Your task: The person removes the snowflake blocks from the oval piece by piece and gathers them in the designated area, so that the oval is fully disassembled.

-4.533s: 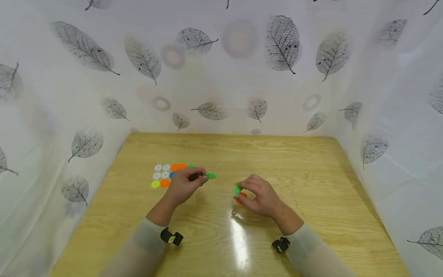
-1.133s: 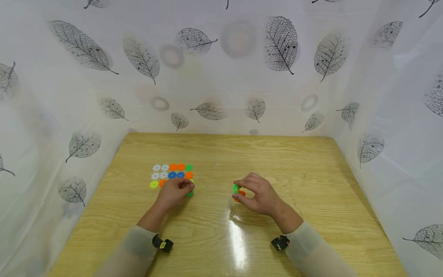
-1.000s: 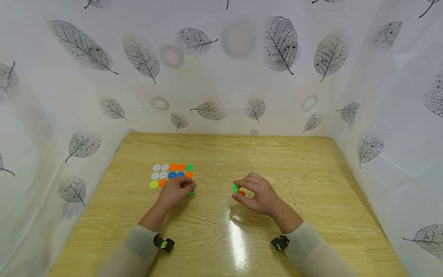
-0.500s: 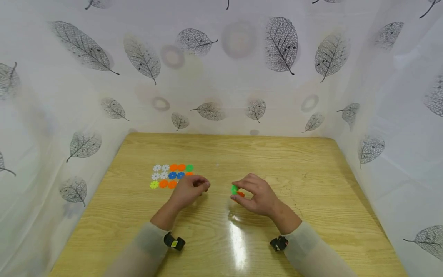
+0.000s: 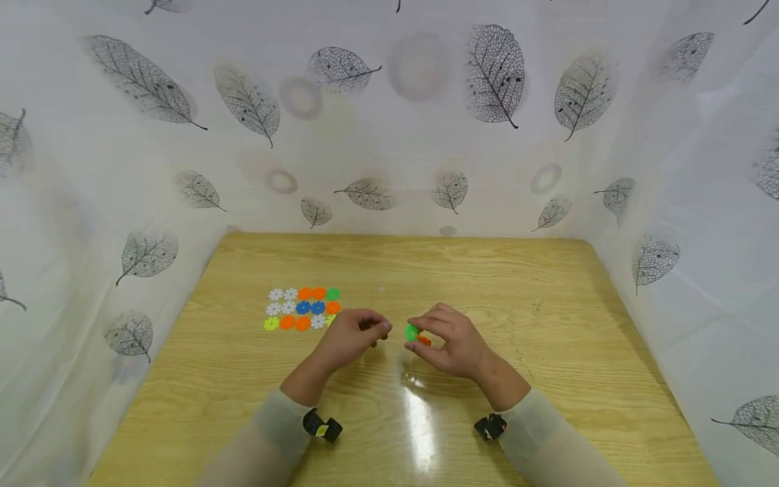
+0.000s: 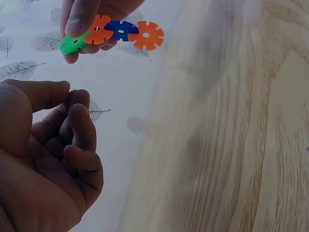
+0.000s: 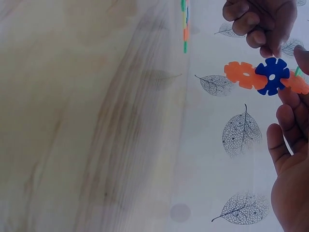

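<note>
My right hand pinches a green interlocking flower disc between thumb and fingers. In the left wrist view the green disc joins a short chain, with an orange disc, a blue disc and another orange disc slotted end to end. The chain stretches away under the right hand. Just left of it, my left hand hovers over the table, fingers curled in and thumb close to the fingertips. Nothing shows between them.
Rows of white, orange, blue, yellow and green discs lie left of centre, including a blue disc and a yellow disc. My left hand covers their near right corner. A leaf-printed curtain surrounds the wooden table behind and at the sides.
My left hand held a green disc earlier, then left it at the near right end of the rows. It has since moved right, towards the right hand, which has barely shifted.
</note>
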Demonstrator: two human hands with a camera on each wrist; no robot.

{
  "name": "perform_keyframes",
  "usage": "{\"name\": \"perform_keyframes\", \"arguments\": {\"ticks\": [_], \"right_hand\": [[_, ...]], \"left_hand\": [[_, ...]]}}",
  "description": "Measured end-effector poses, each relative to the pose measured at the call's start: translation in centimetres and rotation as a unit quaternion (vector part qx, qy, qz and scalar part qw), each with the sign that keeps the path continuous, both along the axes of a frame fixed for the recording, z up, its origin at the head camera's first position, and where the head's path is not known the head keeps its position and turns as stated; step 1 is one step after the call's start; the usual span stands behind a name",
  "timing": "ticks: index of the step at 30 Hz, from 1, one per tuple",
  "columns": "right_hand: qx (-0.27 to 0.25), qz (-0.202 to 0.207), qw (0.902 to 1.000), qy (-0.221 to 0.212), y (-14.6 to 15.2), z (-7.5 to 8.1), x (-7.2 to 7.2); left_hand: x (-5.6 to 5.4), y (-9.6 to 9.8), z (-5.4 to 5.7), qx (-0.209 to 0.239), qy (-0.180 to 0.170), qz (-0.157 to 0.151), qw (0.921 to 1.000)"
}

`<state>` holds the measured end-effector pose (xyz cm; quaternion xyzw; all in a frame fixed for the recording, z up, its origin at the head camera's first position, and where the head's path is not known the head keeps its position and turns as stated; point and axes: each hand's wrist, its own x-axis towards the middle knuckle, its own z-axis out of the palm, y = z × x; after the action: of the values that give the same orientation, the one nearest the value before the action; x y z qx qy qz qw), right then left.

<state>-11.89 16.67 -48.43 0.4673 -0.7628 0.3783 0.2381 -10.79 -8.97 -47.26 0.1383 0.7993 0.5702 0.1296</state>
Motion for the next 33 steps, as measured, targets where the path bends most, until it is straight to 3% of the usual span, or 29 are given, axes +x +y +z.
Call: {"name": "perform_keyframes", "arguments": {"ticks": [12,27,33], "right_hand": [[0.017,0.002,0.9997,-0.017,-0.2,0.1,0.1],[0.020,0.010,0.9997,-0.010,-0.4,0.0,0.0],[0.025,0.005,0.9995,-0.019,-0.5,-0.1,0.0]], "left_hand": [[0.3,1.2,0.2,0.005,-0.028,-0.026,0.9993],[0.6,1.6,0.3,0.022,-0.018,-0.038,0.9989],[0.5,1.7,0.3,0.008,-0.013,-0.026,0.9995]]}}
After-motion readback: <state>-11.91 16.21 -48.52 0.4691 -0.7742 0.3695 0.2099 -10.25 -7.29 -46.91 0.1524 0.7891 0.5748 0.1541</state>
